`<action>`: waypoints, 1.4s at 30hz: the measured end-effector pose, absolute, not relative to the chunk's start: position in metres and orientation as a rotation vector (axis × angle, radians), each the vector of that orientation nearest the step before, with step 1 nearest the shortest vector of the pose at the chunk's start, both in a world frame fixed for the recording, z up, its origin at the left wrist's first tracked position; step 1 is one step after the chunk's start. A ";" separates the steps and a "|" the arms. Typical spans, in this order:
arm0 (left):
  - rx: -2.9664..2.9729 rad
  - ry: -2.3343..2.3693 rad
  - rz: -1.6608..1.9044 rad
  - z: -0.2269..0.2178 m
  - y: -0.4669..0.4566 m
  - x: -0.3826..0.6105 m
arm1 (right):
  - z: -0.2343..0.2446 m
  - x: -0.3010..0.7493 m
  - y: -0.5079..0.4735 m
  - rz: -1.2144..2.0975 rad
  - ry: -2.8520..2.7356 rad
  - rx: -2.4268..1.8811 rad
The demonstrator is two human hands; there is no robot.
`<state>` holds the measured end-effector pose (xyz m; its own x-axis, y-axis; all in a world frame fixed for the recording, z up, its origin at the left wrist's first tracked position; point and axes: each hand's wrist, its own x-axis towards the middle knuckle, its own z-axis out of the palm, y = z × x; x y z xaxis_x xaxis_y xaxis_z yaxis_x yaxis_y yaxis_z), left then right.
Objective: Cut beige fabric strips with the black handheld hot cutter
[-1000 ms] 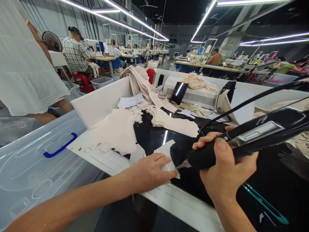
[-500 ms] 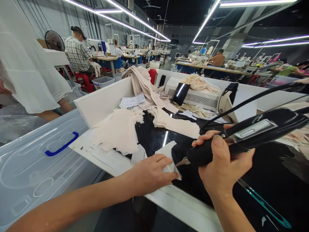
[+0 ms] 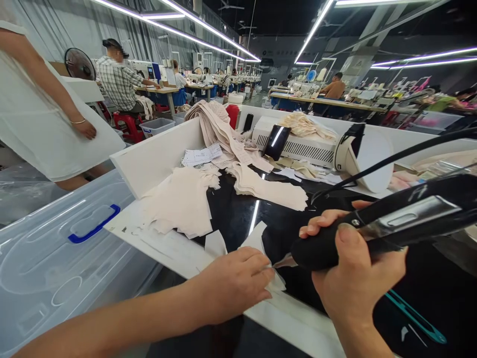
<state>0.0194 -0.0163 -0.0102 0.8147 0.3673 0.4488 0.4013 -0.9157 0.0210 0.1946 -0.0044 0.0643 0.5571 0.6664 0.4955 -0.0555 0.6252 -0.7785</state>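
My right hand (image 3: 357, 258) is closed around a black corded hand tool (image 3: 402, 223) with a silver panel. A narrow pointed tip (image 3: 286, 260) shows below the tool's rounded front end, beside the white fabric piece (image 3: 255, 238). My left hand (image 3: 238, 278), fingers bent together, holds this fabric piece at the near edge of the black tabletop (image 3: 238, 219). Part of the piece sticks out past my fingertips, close to the tip. Another small white piece (image 3: 215, 243) lies just behind my left hand.
Stacked cream fabric pieces (image 3: 186, 199) and a cream strip pile (image 3: 268, 186) lie beyond my hands. A white vented box (image 3: 313, 149), a dark phone (image 3: 277, 141) and teal thread snips (image 3: 415, 315) are on the table. A clear lidded bin (image 3: 55, 258) stands left; a person (image 3: 48, 114) is beside it.
My left hand has shifted slightly nearer to me with the fabric piece. The tool has moved a little right and down. At the left, the person's arm has come into view.
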 end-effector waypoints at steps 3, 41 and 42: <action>-2.981 -0.595 -0.702 -0.009 -0.007 0.017 | 0.063 0.194 -0.004 0.484 -0.888 -0.786; -3.044 -0.713 -0.807 -0.012 -0.009 0.002 | 0.059 0.184 0.008 0.501 -0.878 -0.752; -3.039 -0.718 -0.806 -0.012 -0.010 0.002 | 0.057 0.184 0.008 0.504 -0.893 -0.760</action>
<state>0.0023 -0.0103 -0.0122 0.7764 0.4399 0.4513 0.3981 -0.8975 0.1900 0.1843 0.0080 0.0569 0.5420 0.6738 0.5022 -0.0825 0.6373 -0.7662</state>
